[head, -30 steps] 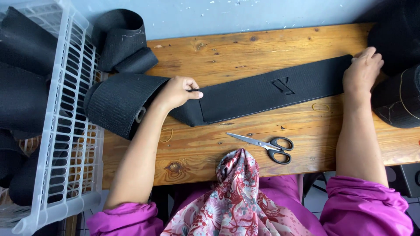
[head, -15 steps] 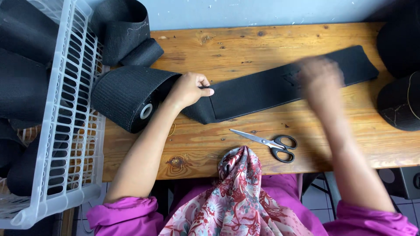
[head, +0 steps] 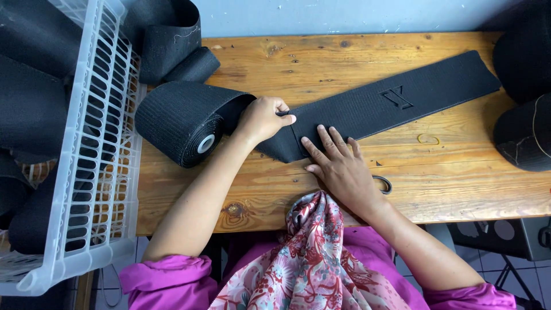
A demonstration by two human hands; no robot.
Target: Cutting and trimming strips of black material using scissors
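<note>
A wide black elastic band point(head: 367, 112) lies unrolled across the wooden table point(head: 459, 183), running from a thick black roll point(head: 183, 123) on the left to its free end at the right. My left hand point(head: 264, 117) pinches the band just beside the roll. Spread flat next to it, my right hand point(head: 338, 166) has its fingertips on the band's near edge. That hand covers a pair of scissors, and only one black handle loop point(head: 383, 183) shows.
A white plastic basket point(head: 97, 172) with several black rolls stands at the left. More black rolls lie at the back left point(head: 172, 40) and the right edge point(head: 525, 132). A small rubber band point(head: 427, 139) lies on the table.
My right hand has left the band's far right end and swept left, landing beside my left hand over the scissors. My left hand kept its grip.
</note>
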